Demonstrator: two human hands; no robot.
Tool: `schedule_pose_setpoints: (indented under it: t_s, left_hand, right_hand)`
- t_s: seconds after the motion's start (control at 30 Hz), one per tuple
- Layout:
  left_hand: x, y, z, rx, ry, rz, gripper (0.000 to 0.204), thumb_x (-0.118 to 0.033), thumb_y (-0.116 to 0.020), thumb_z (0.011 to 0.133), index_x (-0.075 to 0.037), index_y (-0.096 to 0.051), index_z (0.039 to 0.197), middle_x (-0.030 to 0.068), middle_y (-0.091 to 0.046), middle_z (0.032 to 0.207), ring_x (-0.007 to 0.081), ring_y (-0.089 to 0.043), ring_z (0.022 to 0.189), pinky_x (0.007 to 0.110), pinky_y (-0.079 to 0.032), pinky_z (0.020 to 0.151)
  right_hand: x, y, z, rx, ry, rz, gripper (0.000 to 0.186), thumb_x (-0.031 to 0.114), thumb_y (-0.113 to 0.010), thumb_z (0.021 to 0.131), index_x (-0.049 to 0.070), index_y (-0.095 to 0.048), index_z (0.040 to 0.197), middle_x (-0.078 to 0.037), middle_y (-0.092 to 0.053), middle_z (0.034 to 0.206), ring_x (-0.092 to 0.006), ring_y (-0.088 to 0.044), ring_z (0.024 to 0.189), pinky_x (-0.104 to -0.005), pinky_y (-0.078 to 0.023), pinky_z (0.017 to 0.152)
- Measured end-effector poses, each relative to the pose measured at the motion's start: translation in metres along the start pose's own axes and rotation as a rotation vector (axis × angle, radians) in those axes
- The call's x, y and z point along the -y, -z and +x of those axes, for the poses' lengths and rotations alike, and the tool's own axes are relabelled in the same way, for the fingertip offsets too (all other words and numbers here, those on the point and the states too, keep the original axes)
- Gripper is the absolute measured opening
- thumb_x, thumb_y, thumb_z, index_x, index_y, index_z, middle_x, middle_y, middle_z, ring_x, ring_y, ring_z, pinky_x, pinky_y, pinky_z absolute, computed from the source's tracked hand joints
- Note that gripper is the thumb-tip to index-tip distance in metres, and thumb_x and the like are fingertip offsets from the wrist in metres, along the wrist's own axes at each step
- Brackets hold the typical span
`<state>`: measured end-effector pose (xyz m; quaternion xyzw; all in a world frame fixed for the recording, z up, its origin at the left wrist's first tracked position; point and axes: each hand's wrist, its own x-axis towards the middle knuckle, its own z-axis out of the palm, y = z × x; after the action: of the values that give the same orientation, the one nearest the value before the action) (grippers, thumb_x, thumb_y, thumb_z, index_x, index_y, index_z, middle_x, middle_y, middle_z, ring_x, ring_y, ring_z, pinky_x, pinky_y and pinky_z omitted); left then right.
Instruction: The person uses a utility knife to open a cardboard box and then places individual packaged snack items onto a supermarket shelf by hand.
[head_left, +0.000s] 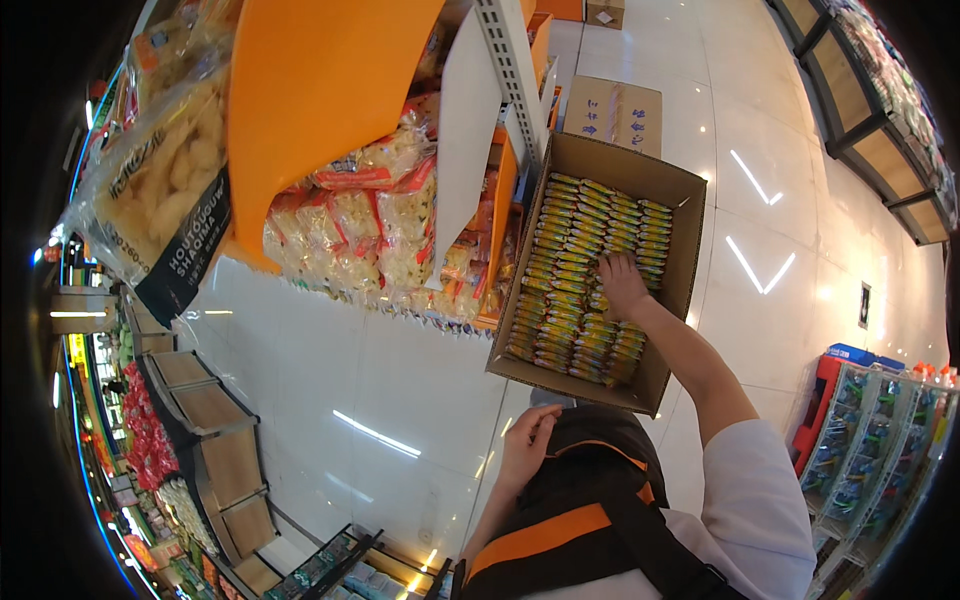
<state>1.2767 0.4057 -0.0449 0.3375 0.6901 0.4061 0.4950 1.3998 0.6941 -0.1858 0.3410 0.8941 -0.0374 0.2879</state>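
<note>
An opened brown cardboard box (562, 383) holds tight rows of small yellow-green snack packets (565, 250). My right hand (622, 287) reaches over the box's right wall, fingers bent down around packets in the rows; the fingertips are partly hidden among them. Below the box's near left corner, in front of my body, is my left hand (528, 442). Its fingers are curled in, and nothing shows in them. A black apron with orange trim (590, 450) covers my front.
Left of the box stands a shelf unit with orange panels (310, 90) and bagged snacks (380, 215). A large clear snack bag (165, 170) hangs at upper left. Behind the box sits a closed carton (615, 110). A wire rack (870, 440) is at right, wooden display bins (225, 465) at lower left.
</note>
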Motion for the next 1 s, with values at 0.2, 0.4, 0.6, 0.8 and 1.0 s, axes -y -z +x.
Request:
schedule_pose_setpoints:
  t_s: [0.2,0.4,0.6,0.8,1.0]
  left_hand:
    - [0.012,0.002,0.015,-0.026,0.007,-0.174,0.023,-0.012,-0.051,0.098,-0.001,-0.061,0.115,0.0058,-0.066,0.098,0.0116,-0.061,0.090,0.024,-0.049,0.076]
    - [0.009,0.004,0.061,0.084,0.061,-0.416,0.046,-0.015,-0.063,0.092,-0.005,-0.049,0.134,0.0082,-0.052,0.128,0.0156,-0.053,0.112,0.028,-0.044,0.092]
    - [-0.025,0.002,0.073,0.312,-0.022,-0.767,0.114,-0.012,-0.077,0.075,-0.023,0.006,0.152,0.0132,-0.018,0.151,0.0275,-0.027,0.139,0.041,-0.031,0.109]
    - [-0.024,0.015,0.029,0.255,0.060,-0.907,0.111,-0.007,-0.078,0.067,-0.021,-0.007,0.150,0.0114,-0.028,0.144,0.0267,-0.036,0.132,0.040,-0.037,0.105]
    - [-0.023,0.047,-0.018,0.316,0.148,-1.082,0.097,-0.019,-0.083,0.064,-0.017,-0.023,0.140,0.0111,-0.033,0.140,0.0292,-0.038,0.131,0.044,-0.037,0.107]
  right_hand:
    - [-0.024,0.012,-0.014,-0.006,-0.061,0.515,0.123,0.050,-0.080,0.063,-0.002,-0.007,0.146,-0.028,-0.027,0.141,-0.0410,-0.028,0.130,-0.0518,-0.027,0.109]
    - [-0.030,0.059,-0.074,0.082,0.115,1.581,0.118,0.034,-0.080,0.069,0.001,0.003,0.147,-0.023,-0.021,0.146,-0.0307,-0.022,0.138,-0.0386,-0.021,0.113]
    - [0.049,0.085,-0.143,0.066,0.587,1.374,0.124,0.046,-0.075,0.072,-0.002,0.013,0.146,-0.030,-0.005,0.149,-0.0414,-0.008,0.140,-0.0459,-0.012,0.115]
    - [0.092,0.093,-0.168,-0.010,0.676,1.175,0.125,0.053,-0.070,0.077,-0.001,0.021,0.144,-0.033,0.010,0.149,-0.0458,0.002,0.141,-0.0480,-0.010,0.114]
    - [0.041,0.115,-0.108,0.007,0.516,1.221,0.097,0.042,-0.070,0.082,0.001,-0.012,0.148,-0.025,-0.017,0.152,-0.0351,-0.017,0.142,-0.0442,-0.019,0.115]
